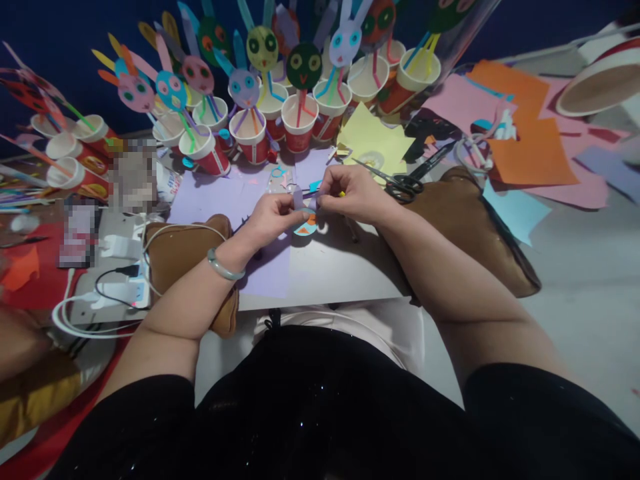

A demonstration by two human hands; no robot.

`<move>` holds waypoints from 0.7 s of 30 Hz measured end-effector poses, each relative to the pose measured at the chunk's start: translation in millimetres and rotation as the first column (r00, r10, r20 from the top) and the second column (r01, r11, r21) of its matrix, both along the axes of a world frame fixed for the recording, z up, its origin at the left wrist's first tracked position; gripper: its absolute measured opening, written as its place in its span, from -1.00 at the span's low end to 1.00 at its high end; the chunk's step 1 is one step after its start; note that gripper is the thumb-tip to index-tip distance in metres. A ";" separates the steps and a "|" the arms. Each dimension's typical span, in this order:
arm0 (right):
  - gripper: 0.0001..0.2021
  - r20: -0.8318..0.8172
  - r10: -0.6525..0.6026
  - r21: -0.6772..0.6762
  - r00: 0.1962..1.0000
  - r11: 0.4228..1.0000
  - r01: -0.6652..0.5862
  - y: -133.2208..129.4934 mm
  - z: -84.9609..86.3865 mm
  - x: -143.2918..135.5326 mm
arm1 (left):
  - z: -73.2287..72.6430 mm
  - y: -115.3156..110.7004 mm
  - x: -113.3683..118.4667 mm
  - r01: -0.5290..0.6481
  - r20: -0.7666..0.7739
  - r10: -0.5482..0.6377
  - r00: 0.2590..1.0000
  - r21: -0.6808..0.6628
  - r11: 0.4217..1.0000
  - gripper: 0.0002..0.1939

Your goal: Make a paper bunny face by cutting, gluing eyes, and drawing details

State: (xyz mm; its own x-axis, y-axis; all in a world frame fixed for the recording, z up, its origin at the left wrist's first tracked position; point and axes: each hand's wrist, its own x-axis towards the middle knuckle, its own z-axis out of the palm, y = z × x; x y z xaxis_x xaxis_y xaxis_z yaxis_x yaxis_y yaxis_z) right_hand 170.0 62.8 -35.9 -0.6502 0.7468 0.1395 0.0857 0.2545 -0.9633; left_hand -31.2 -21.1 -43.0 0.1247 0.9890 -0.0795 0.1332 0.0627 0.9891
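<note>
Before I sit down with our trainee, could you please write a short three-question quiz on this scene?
1. True or false: the left hand and the right hand wear gloves.
2. Which side wears the bracelet: A) left; B) right; C) both?
3. Fill in: the small round face near the hands is light blue with ____ patches.

Key: 1 false, both are bare; 2 A; 3 orange.

The light-blue disc [307,227] looks like smooth, matt paper, as does the purple sheet [270,277]. Scissors [393,181] have metal blades and black plastic-looking handles. The bangle [223,268] appears polished and glossy; the black top [325,400] is cloth with shiny specks.
</note>
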 end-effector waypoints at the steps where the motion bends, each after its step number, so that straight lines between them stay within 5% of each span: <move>1: -0.71 -0.005 0.001 -0.010 1.000 1.000 -0.001 -0.3 -0.1 -0.2 | 0.4 -0.1 0.0 -0.002 0.000 0.002 1.000 -0.002 1.000 -0.57; 10: -0.76 -0.046 -0.015 -0.164 0.999 0.986 0.007 0.0 0.4 -1.7 | 4.5 -2.8 -0.4 -0.069 0.081 0.074 0.994 -0.058 0.996 -0.60; 21: -0.70 0.036 0.045 -0.132 0.998 0.990 -0.040 -9.7 7.2 -4.4 | -0.3 0.0 0.8 -0.138 0.040 0.139 0.989 -0.033 0.990 -0.67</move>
